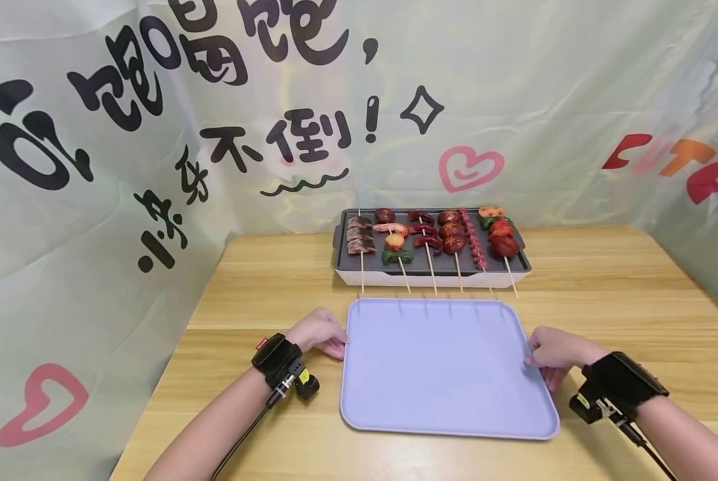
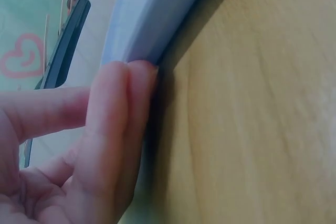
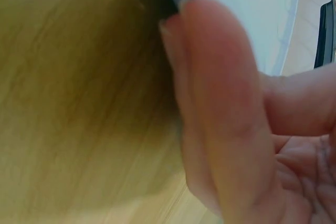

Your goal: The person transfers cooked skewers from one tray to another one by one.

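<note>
One pale-lavender, round-cornered rectangular tray lies between my hands on the light wood-grain table, well in from the table's left edge, its far edge just short of the black-topped, pale-sided grill set near the table's back edge.

My left hand: fingers bent, closed to a pinch on the tray's left edge, above its middle. My right hand: likewise closed on the right edge, about opposite, a fingertip over the rim. Shadow shows beneath the tray's edges in both wrist views; cannot tell whether it is off the wood.

Six skewers of mushrooms, sausages, seafood and peppers lie across the grill, thin stick ends jutting past its front edge, near the tray's far edge.

Hazards, as I judge them. A push away from me could drive the far edge into those ends and turn or dislodge skewers. Uneven lifting would tilt the tray. Both holds sit beyond mid-length, so the near corners could sag. The grip is fingertip-only; a smooth rim may slip. The small black camera under my left wrist might knock the left edge if that wrist rolls inward.
</note>
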Tool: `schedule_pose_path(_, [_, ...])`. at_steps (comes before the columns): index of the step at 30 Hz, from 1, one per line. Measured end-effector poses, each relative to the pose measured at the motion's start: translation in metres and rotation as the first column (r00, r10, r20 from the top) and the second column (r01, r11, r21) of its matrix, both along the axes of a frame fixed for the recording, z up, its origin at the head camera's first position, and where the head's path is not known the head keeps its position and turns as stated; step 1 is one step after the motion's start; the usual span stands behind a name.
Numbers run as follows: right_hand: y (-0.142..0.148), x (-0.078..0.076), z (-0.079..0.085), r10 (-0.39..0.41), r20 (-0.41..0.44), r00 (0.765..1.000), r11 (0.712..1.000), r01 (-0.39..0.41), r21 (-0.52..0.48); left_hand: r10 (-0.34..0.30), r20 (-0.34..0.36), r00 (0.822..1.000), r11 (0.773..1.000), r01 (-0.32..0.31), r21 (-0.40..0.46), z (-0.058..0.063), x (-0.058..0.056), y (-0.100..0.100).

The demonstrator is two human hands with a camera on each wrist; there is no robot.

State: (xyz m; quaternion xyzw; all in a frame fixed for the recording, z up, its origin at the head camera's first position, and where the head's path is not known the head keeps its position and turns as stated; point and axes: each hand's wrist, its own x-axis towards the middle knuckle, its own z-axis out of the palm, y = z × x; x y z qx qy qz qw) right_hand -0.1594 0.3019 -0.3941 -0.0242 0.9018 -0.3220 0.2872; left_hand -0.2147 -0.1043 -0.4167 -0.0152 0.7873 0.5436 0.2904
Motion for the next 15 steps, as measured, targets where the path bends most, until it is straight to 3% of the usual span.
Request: schedule_pose_path(15, [0.0012,0.0028,0.0002,0.025,-0.013,1.000,0.999,-0.025,-0.025,0.002,0.009,1.000,1.000,-0.002,0.006,-0.0029,-0.0013,-0.0022])
